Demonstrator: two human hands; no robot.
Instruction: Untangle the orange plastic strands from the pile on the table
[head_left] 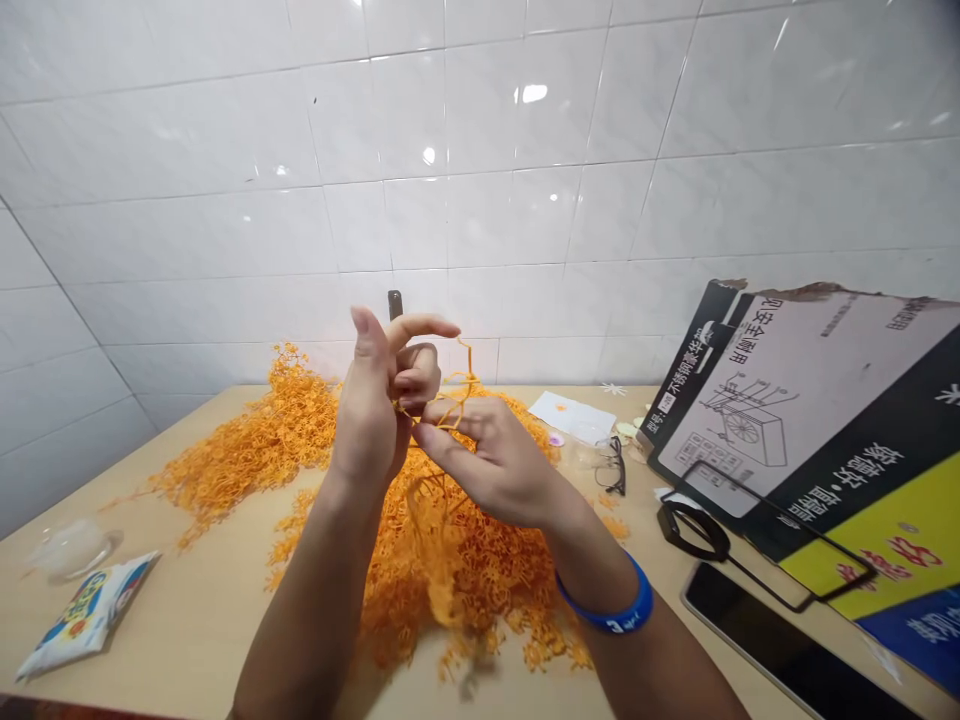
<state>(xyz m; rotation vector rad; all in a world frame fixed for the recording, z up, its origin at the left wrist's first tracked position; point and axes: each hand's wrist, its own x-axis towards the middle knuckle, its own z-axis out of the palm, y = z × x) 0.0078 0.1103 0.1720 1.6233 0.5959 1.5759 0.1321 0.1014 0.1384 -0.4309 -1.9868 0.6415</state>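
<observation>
**A:** What did we log for the hands?

**B:** We had them together at centre frame, raised above the table. The left hand (367, 420) stood upright, thumb high, its fingers curled onto a thin orange sprig (455, 405). The right hand (487, 468) came in from the lower right, fingers spread against the same sprig. We could not tell whether those fingers actually pinched it.

**A:** And the forearms?

**B:** Both rose from the bottom edge and converged at the wrists. A blue wristband (607, 600) circled the right wrist.

**A:** How far along did we judge things?

**B:** Not far, by our reading. A large loose heap of orange sprigs (450, 580) spread across the middle of the light wooden tabletop (187, 630). We saw no finished piece set apart, and only the one sprig was up in the hands.

**A:** What lay nearby?

**B:** Eyeglasses (611, 465) sat just right of the heap. A printed cardboard panel (750, 400) leaned against the white wall tiles (487, 150) at right, above a smartphone (780, 650). A crumpled snack packet (86, 615) lay at lower left.
</observation>
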